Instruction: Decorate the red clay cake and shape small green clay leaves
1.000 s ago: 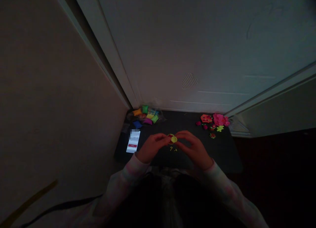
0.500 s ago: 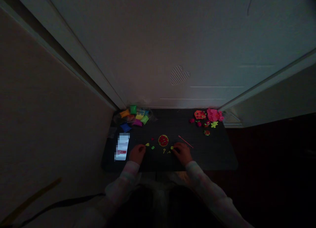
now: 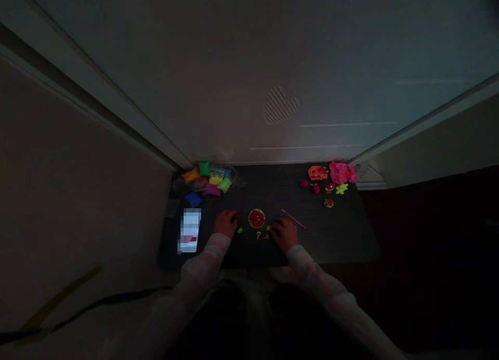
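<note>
Dark-grey worktop (image 3: pixel 331 248) against a white door (image 3: pixel 343 79); light dim. Disc (image 3: pixel 256 218), red with a yellow rim and small pale specks, lies flat near the middle, between the two hands and touching neither.

Left hand (image 3: pixel 226 224): fingers curled, tips at a red bit (image 3: pixel 239 216); cannot tell whether it is gripped. Right hand (image 3: pixel 284 233): fingers bent, narrow spacing, tips at a yellow bit (image 3: pixel 268 227); grip likewise cannot be told.

Surroundings: green bit (image 3: pixel 240 230) just beside the left fingertips. Two thin yellow pieces, a looped one (image 3: pixel 258 235) and a smaller one (image 3: pixel 266 236), on the near side of the disc, in the gap between the hands. Pink stick (image 3: pixel 293 218) slanted just beyond the right hand. Phone (image 3: pixel 190 232), screen lit, to the left of the left hand. Far right corner: coral piece (image 3: pixel 317 173), pink piece (image 3: pixel 341 172), yellow star (image 3: pixel 342 188), two dark-pink balls (image 3: pixel 316 189) and a small round piece (image 3: pixel 328 202).

Containers: clear bag (image 3: pixel 238 181), far left corner, with orange, green, yellow, lime and magenta packets. Blue packet (image 3: pixel 194 199) at its near edge; inside or outside cannot be told.
</note>
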Available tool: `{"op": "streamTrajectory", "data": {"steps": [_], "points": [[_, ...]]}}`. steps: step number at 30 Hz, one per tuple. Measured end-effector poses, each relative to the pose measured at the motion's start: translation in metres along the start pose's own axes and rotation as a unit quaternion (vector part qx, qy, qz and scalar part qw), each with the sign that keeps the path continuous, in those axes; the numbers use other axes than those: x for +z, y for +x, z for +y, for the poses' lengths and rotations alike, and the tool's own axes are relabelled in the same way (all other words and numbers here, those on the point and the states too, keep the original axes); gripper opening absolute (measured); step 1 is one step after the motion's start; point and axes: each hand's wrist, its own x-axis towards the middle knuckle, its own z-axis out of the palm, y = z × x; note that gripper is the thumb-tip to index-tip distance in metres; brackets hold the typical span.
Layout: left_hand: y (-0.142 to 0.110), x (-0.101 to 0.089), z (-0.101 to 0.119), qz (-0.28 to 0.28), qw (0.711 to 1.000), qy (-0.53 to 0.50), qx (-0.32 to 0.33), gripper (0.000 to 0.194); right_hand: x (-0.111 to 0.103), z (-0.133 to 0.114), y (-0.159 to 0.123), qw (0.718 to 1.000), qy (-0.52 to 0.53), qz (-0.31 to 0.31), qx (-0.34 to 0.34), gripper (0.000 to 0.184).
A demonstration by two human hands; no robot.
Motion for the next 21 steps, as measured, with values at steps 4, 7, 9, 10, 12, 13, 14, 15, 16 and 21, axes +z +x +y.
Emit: {"op": "streamTrajectory", "data": {"steps": [4, 7, 9, 10, 12, 13, 14, 15, 16, 21], "points": [[0.01, 0.004, 0.005, -0.032, 0.999, 0.003, 0.012, 0.029, 0.001, 0.005, -0.001, 0.999, 0.012, 0.03, 0.003, 0.028], [0.014, 0.004, 0.008, -0.059, 0.998, -0.019, 0.01, 0.029, -0.003, 0.013, -0.003, 0.997, 0.028, 0.067, 0.017, 0.028], [0.015, 0.0, 0.009, -0.075, 0.996, -0.044, 0.005, 0.029, -0.008, 0.017, -0.006, 0.995, 0.042, 0.091, 0.023, 0.028], [0.014, -0.002, 0.01, -0.082, 0.995, -0.06, 0.001, 0.029, -0.011, 0.017, -0.006, 0.993, 0.051, 0.1, 0.024, 0.029], [0.009, -0.008, 0.013, -0.094, 0.991, -0.098, -0.01, 0.029, -0.017, 0.014, -0.008, 0.991, 0.073, 0.113, 0.017, 0.028], [0.006, -0.011, 0.015, -0.099, 0.988, -0.12, -0.017, 0.029, -0.021, 0.009, -0.009, 0.99, 0.086, 0.115, 0.009, 0.026], [0.001, -0.013, 0.018, -0.107, 0.983, -0.144, -0.024, 0.029, -0.023, 0.003, -0.009, 0.988, 0.1, 0.115, -0.002, 0.023], [-0.005, -0.015, 0.021, -0.118, 0.978, -0.17, -0.03, 0.029, -0.025, -0.006, -0.011, 0.987, 0.115, 0.112, -0.016, 0.021], [-0.012, -0.016, 0.025, -0.135, 0.971, -0.197, -0.035, 0.029, -0.027, -0.015, -0.013, 0.986, 0.128, 0.106, -0.031, 0.02], [-0.05, -0.011, 0.036, -0.222, 0.917, -0.326, -0.055, 0.019, -0.026, -0.06, -0.03, 0.978, 0.172, 0.07, -0.098, 0.019]]}}
